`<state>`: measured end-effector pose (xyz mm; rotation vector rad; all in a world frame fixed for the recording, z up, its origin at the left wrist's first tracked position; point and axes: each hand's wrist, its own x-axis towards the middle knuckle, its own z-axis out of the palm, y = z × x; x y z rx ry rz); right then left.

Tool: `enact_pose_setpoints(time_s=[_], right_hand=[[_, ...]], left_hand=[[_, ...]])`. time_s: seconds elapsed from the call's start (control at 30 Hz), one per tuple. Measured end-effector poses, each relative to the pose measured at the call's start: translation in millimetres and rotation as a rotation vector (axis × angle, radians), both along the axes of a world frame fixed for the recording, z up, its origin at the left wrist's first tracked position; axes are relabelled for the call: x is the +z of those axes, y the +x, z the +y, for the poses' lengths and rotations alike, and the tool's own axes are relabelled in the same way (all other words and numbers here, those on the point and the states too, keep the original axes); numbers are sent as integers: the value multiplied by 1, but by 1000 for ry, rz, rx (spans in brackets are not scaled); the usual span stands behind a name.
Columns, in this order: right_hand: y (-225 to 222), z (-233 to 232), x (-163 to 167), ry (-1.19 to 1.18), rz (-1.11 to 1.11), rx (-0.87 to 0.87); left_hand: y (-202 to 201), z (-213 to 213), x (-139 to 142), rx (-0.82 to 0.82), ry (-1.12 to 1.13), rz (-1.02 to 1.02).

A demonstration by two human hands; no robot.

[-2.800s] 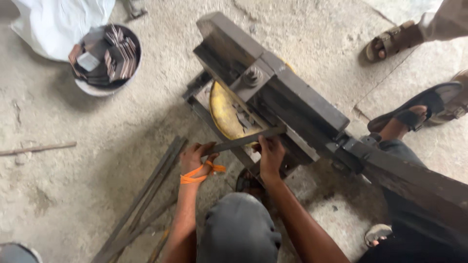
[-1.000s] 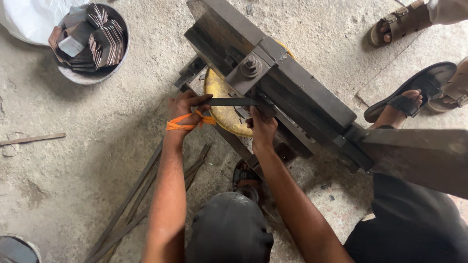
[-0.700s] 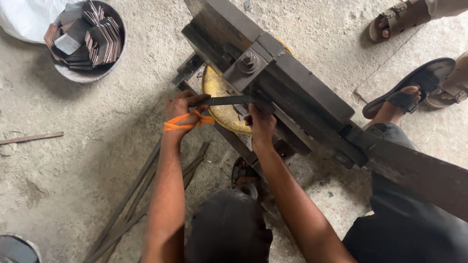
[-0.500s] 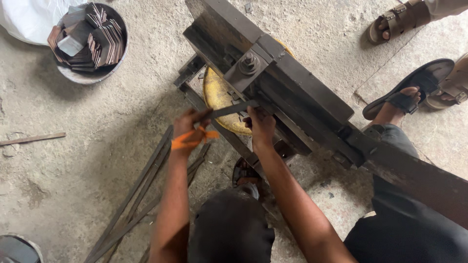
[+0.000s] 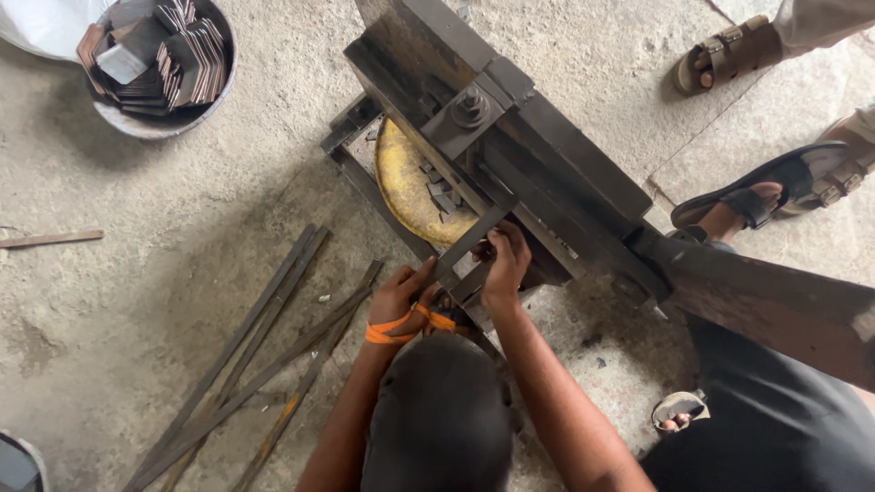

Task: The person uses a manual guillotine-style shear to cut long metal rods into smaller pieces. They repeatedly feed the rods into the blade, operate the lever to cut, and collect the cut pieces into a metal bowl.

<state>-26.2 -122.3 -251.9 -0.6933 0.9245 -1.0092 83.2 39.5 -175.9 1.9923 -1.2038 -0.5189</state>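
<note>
Both hands grip one flat dark steel strip in front of the heavy black lever shear. Closed around the strip's near end, the left hand, with an orange band at its wrist, sits farthest from the shear. The right hand pinches the strip farther up, closer to the shear's blade. The strip's long axis runs diagonally, from the left hand up and rightward into the shear, above the round yellow pan of cut scraps under the machine.
</note>
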Motion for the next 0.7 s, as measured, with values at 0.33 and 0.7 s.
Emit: enact_pose_setpoints(time_s=[0.33,0.7], right_hand=[[9,-11,-3,-22,-6,43],[19,-20,-11,42,-49,48]], left_hand=[[-8,-49,11,86,-115,-88],[-7,-59,-2,94,-222,-80]])
